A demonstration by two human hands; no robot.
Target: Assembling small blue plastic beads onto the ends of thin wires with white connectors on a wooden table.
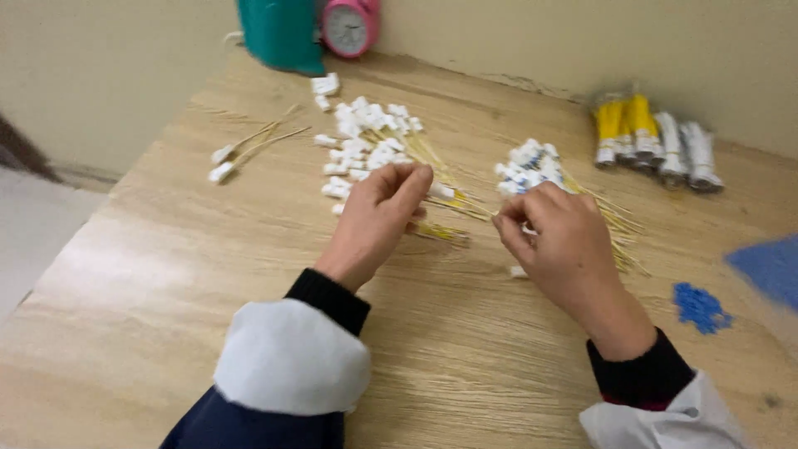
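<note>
My left hand pinches the white connector end of a thin yellow wire lead over the wooden table. My right hand is curled beside it, fingertips pinched on the other end of the same lead. Behind my left hand lies a pile of white connectors with yellow wires. A second pile of white connectors with blue marks lies just behind my right hand, its yellow wires fanning right. One small white piece rests on the table under my right hand.
Two loose leads lie at the left. Bundles of yellow and white wire harnesses sit at the back right. A heap of small blue parts and a blue object lie at the right. A teal container and pink clock stand by the wall.
</note>
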